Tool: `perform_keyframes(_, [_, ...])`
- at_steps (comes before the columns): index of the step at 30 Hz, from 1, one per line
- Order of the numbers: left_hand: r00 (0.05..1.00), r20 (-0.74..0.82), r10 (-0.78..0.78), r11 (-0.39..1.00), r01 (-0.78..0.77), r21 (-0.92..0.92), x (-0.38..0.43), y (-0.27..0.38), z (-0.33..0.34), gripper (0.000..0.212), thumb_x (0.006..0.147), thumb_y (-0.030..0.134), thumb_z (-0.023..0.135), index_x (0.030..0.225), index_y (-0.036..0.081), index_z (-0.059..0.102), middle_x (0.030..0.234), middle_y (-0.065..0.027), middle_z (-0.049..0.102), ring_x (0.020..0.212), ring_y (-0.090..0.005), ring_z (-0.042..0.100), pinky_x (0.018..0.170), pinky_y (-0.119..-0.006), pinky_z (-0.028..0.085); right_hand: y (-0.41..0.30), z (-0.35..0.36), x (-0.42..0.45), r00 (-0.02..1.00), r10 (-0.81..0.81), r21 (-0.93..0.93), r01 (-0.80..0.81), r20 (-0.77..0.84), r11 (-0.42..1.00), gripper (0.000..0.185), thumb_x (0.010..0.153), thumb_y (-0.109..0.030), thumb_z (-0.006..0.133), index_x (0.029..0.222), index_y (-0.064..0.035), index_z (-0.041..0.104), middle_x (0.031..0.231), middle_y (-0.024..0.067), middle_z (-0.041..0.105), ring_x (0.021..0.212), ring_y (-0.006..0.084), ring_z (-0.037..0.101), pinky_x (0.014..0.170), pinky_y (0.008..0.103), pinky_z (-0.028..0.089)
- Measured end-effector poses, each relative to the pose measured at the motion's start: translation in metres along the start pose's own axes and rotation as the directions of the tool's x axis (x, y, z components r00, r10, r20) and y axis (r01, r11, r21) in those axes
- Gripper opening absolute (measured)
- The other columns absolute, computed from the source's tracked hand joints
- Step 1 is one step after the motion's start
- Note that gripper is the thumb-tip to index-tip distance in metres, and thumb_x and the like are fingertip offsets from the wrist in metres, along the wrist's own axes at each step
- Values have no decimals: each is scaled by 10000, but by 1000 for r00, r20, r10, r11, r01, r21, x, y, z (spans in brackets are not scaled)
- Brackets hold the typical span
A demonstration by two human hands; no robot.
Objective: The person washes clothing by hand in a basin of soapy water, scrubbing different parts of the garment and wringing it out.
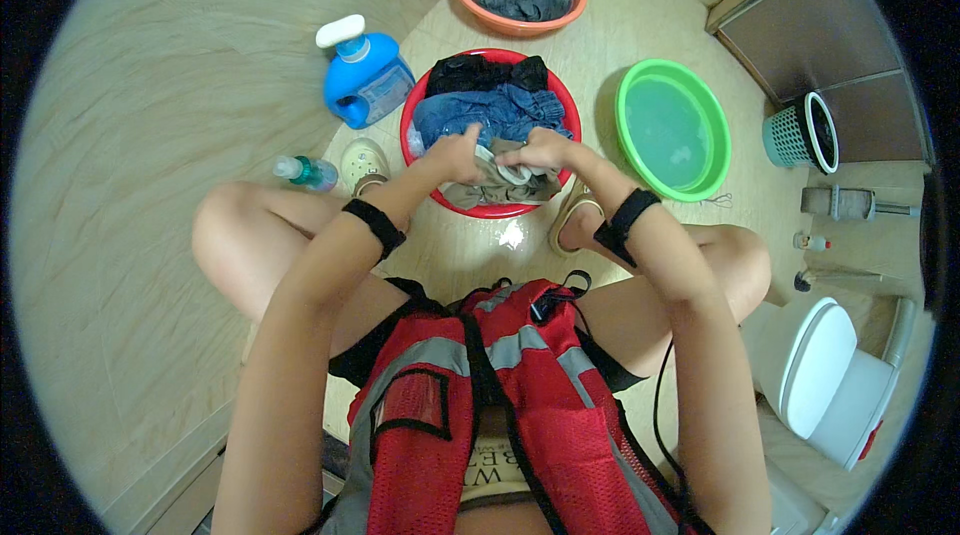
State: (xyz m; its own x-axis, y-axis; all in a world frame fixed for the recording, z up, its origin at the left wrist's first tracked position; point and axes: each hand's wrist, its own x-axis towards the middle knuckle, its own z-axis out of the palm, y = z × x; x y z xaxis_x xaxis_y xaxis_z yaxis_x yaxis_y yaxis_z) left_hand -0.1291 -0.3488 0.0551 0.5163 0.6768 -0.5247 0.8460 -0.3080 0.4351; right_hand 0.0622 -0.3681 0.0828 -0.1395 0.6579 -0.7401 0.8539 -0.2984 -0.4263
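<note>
Between my feet stands a red basin (pixel 499 212) packed with wet clothes. At its near side lies a beige-grey garment (pixel 487 194) with a white band (pixel 511 170). My left hand (pixel 457 154) grips the garment's left part, its thumb pointing up. On the other side my right hand (pixel 536 150) has its fingers closed on the cloth near the white band. Blue denim (pixel 487 111) fills the middle of the basin, just beyond both hands. Black cloth (pixel 480 75) lies against the far rim. The garment's underside is hidden in the pile.
An orange basin (pixel 519 26) with dark wet clothes stands beyond. To the right, a green basin (pixel 671 134) holds cloudy water. A blue detergent jug (pixel 365 77) and a spray bottle (pixel 307 173) stand left. Farther right are a waste basket (pixel 795 134) and a toilet (pixel 821 370).
</note>
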Motion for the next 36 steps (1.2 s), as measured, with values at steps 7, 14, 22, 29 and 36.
perform_keyframes(7, [996,87,25,973,-44,226,23,-25,65,973,616,348,747,1377,245,149,1209,-274,347,1034,-424,449,858,-444,420,28,65,21,978,-176,-467,105,-112,878,916,722,-300,667,1380,-104,60,1264,338,293,1072,450,449,911,431,390])
perform_keyframes(14, [962,260,-79,978,24,209,49,-38,91,826,752,288,640,1389,218,120,1217,-242,386,1053,-381,465,882,-394,406,44,86,63,990,-138,-440,111,-29,891,730,699,-79,597,1303,-6,193,1194,304,427,1037,377,518,881,387,424])
perform_keyframes(22, [931,344,-124,956,19,294,87,-60,124,354,873,146,364,1202,132,494,1112,-154,553,1018,-270,549,793,-378,457,58,105,108,995,-91,-481,104,51,871,562,792,-84,493,1296,-30,248,1102,265,507,974,334,566,798,371,473])
perform_keyframes(29, [935,256,-245,951,180,253,97,-62,156,273,817,134,434,974,49,640,981,-150,625,890,-320,608,788,-447,466,71,125,126,992,-119,-572,122,43,811,517,833,-108,407,1328,-44,273,981,188,604,852,274,620,698,377,497])
perform_keyframes(36, [963,213,-162,951,95,294,101,-57,152,283,809,187,470,985,35,632,958,-151,634,847,-282,619,764,-405,475,70,111,131,993,-83,-501,114,84,858,583,791,-177,483,1318,-36,276,1029,192,591,909,312,597,760,409,479])
